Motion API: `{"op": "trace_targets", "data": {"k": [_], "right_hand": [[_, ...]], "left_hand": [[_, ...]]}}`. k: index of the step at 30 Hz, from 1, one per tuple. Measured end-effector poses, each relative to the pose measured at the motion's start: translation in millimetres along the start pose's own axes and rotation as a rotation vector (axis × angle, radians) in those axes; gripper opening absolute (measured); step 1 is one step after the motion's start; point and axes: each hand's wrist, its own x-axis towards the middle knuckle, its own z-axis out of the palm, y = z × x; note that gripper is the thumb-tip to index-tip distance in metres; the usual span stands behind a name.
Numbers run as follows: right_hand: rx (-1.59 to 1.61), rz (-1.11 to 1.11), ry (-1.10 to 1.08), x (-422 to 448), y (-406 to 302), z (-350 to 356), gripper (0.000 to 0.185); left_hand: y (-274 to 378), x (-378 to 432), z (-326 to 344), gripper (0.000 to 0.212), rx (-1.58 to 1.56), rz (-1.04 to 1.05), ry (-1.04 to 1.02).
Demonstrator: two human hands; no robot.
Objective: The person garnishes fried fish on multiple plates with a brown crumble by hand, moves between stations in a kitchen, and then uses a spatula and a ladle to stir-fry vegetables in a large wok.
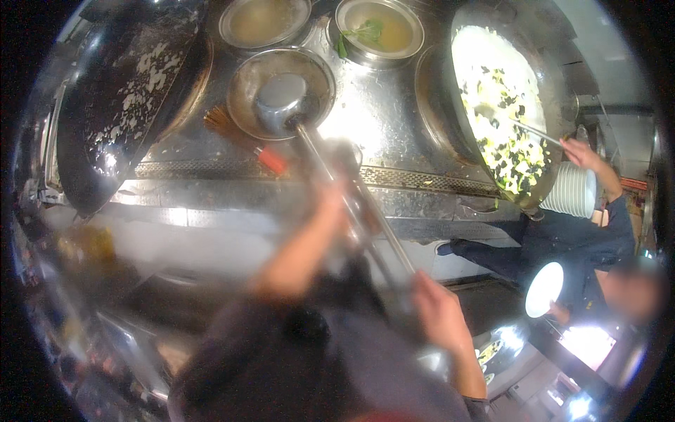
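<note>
My left hand point(328, 208) is blurred and lies over the long metal handle of a ladle; whether it grips the handle I cannot tell. The ladle's bowl point(283, 95) rests upside down inside a round metal bowl point(320, 113) on the steel stove top. My right hand point(439, 311) is closed around the lower end of a long metal handle point(387, 232); blur hides what its far end belongs to. Beside the metal bowl lies a bristle brush point(227, 124) with a red-wrapped end.
A dark, wet wok point(126, 105) is at left. Two pots of liquid point(263, 21) point(377, 31) stand at the back. At right, a co-worker's hand point(580, 153) holds a utensil in a large wok of food point(501, 105), near stacked plates point(569, 190); their other hand holds a white plate point(545, 290).
</note>
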Motion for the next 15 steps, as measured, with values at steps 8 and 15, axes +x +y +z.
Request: {"op": "trace_targets", "data": {"k": [8, 15], "right_hand": [[-0.493, -0.219, 0.432, 65.0, -100.5, -44.9, 0.047], [-1.077, -0.163, 0.554, 338.4, -142.6, -124.2, 0.028]], "left_hand": [[8.7, 51.0, -63.7, 0.079, -0.037, -0.143, -0.118], [-6.4, 50.9, -78.6, 0.085, -0.259, -0.249, -0.235]]}}
